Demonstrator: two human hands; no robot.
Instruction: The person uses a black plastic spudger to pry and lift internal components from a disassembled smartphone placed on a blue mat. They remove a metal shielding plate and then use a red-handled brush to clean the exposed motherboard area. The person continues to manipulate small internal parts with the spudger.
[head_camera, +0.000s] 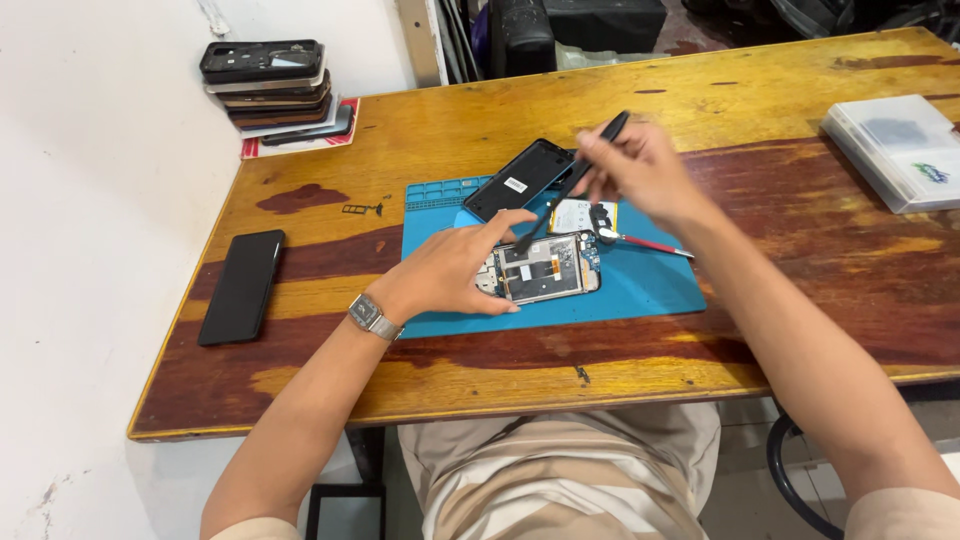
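Your left hand (450, 270) lies flat-fingered over the opened phone (545, 268), pinning its left end; the phone's bare metal frame and circuit parts sit near the middle of the blue rubbery mat (640, 290). Your right hand (640, 175) is closed around slim black tweezers (570, 185), their tips angled down to the phone's upper edge. A glossy black back cover (518, 180) rests at the mat's far edge. A red-handled screwdriver (655, 245) lies toward the mat's right side. A smooth dark phone (241, 286) lies by the wooden table's (780, 100) left edge, a stack of phones (275, 90) at its far left corner.
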